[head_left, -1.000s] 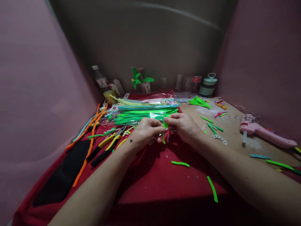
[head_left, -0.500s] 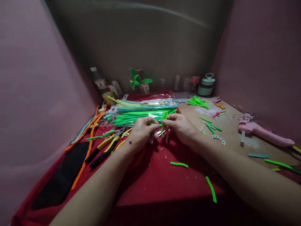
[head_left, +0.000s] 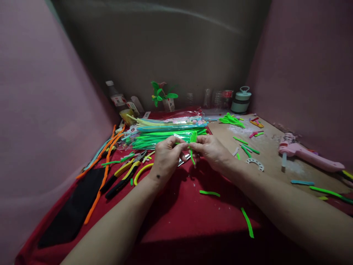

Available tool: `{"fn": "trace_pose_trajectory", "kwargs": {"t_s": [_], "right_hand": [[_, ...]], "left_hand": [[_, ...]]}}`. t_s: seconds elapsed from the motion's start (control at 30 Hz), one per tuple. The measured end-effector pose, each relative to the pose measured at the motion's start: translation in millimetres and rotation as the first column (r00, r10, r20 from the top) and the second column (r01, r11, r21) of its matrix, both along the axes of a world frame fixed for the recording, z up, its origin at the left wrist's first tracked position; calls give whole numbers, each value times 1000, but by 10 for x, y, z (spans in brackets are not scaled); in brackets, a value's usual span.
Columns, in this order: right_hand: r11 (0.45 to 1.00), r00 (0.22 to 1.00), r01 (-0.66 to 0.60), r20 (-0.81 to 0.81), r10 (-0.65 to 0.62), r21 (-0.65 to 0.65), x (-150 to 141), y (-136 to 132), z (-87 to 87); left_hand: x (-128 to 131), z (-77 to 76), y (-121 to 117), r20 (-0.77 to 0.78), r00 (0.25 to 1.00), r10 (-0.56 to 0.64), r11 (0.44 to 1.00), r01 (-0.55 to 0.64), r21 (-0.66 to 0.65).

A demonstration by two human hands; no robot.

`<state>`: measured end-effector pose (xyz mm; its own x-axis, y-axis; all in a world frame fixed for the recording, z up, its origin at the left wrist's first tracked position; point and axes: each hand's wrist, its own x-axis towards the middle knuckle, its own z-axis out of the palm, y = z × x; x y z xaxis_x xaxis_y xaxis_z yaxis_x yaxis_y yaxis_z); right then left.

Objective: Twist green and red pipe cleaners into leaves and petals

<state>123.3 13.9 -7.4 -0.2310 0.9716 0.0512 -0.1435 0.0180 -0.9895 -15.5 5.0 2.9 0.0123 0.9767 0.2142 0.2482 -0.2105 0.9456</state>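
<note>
A green pipe cleaner (head_left: 193,137), bent into a leaf-like loop with a tail hanging down, is pinched between my two hands above the red cloth. My left hand (head_left: 168,156) is closed, thumb and forefinger meeting at the loop's lower left side. From the right, my right hand (head_left: 212,149) grips the same piece at the loop's base with its fingertips. Beneath the hands lies a metal blade (head_left: 184,160), partly covered. A yellow curved handle (head_left: 142,172) shows left of my left wrist. Pliers (head_left: 125,173) with yellow and black handles rest farther left.
Bagged pipe cleaners (head_left: 154,138) lie behind my hands. A pink glue gun (head_left: 309,152) sits on the brown board (head_left: 220,134) at right. Orange strips (head_left: 102,180) and a black cloth piece (head_left: 71,209) lie left. Bottles and a green pipe-cleaner plant (head_left: 158,95) stand at the back.
My hands have drawn closer together around the leaf-like loop. Its tail now hangs lower and more of the blade shows below. My left wrist has shifted slightly right.
</note>
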Motion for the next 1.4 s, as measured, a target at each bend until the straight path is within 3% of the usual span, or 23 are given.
{"fn": "trace_pose_trajectory", "kwargs": {"t_s": [0.13, 0.43, 0.67, 0.73, 0.8, 0.9, 1.03, 1.23, 1.33, 1.4], "right_hand": [[999, 999, -39, 22, 39, 13, 9, -10, 49], [997, 999, 27, -38, -29, -68, 4, 3, 80], [976, 983, 179, -30, -183, -122, 24, 55, 101], [969, 971, 226, -54, -232, -97, 31, 80, 78], [973, 968, 226, -99, -230, -56, 31, 94, 47], [987, 975, 158, -152, -160, -25, 22, 90, 2], [983, 978, 179, -113, -174, 35, 7, 67, -42], [973, 981, 179, 43, -187, 143, 4, 54, -49], [965, 973, 201, 82, -217, 170, 39, 75, -18], [970, 973, 190, 102, -207, 153, 70, 81, 22]], "left_hand": [[5, 46, -1, 197, 980, -19, 991, 45, -129], [67, 52, -26, 246, 969, 16, 1000, -19, 11], [-141, 117, 145, 499, 861, 100, 993, -118, 5], [-135, 106, 136, 447, 894, 36, 990, 28, -137], [-83, 67, 100, 410, 905, -117, 916, 258, -307], [11, -4, 44, 443, 863, -243, 833, 420, -361], [45, -32, 22, 422, 867, -264, 800, 441, -406], [19, 22, -10, 284, 921, -268, 775, 381, -504], [-12, 38, 2, 121, 945, -305, 808, 324, -492], [-63, 55, 47, -16, 964, -267, 864, 232, -447]]}}
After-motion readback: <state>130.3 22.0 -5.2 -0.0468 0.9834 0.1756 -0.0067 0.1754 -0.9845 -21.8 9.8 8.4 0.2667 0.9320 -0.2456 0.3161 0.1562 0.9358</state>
